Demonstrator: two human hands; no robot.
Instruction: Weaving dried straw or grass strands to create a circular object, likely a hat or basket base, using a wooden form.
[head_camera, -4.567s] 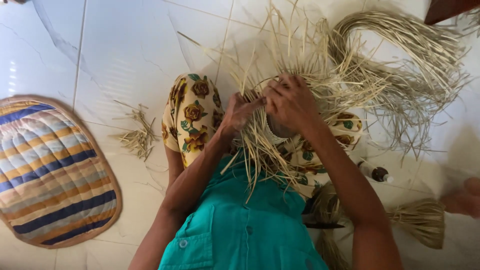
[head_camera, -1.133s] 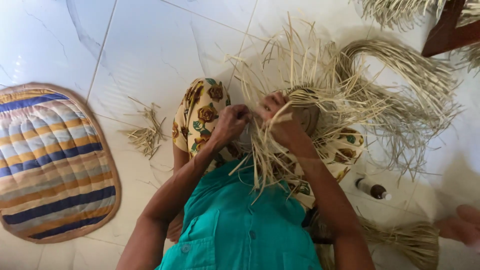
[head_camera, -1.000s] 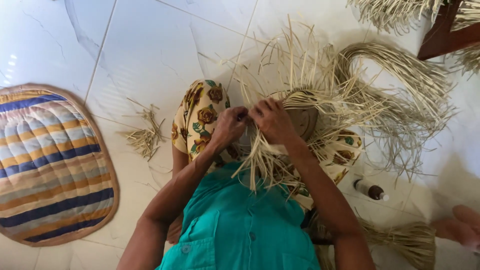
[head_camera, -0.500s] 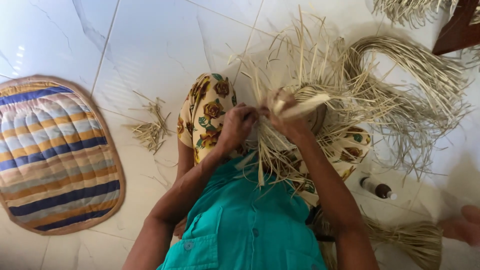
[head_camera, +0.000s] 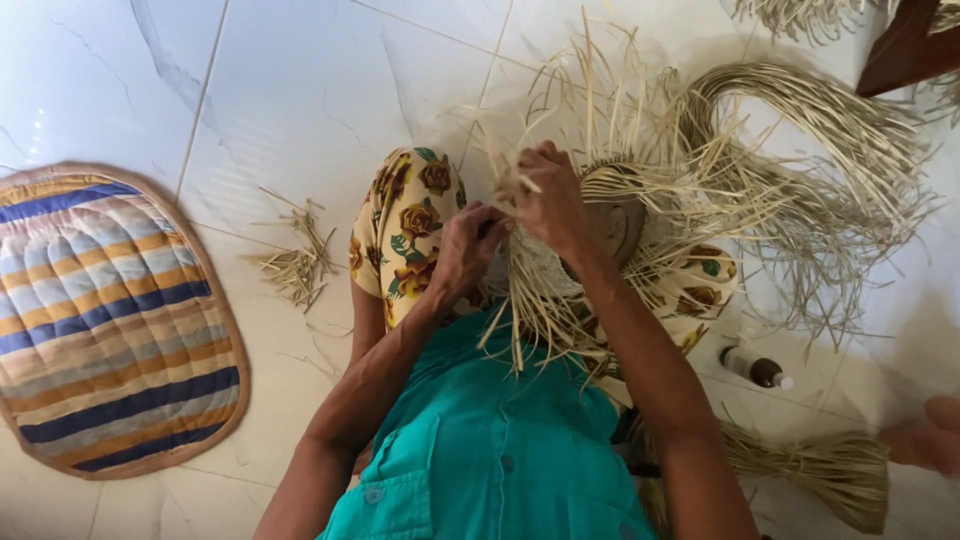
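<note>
A half-woven piece of pale straw (head_camera: 610, 215) rests over my lap, its loose strands fanning out on all sides. My right hand (head_camera: 548, 198) is closed on a few strands at its near edge, pulling them upward. My left hand (head_camera: 465, 248) pinches the straw strands right beside it, fingers bent. Both hands sit above my knees, which are covered by yellow cloth with a flower print (head_camera: 405, 225).
A large looped bundle of straw (head_camera: 830, 160) lies on the white tile floor to the right. A striped quilted mat (head_camera: 105, 320) lies at left. Straw scraps (head_camera: 298, 262) sit between. A small bottle (head_camera: 755, 368) and a tied straw bundle (head_camera: 820, 468) are at lower right.
My right hand has lifted from the woven edge, drawing a few strands up and left. My left hand stays at the edge. The view has shifted slightly.
</note>
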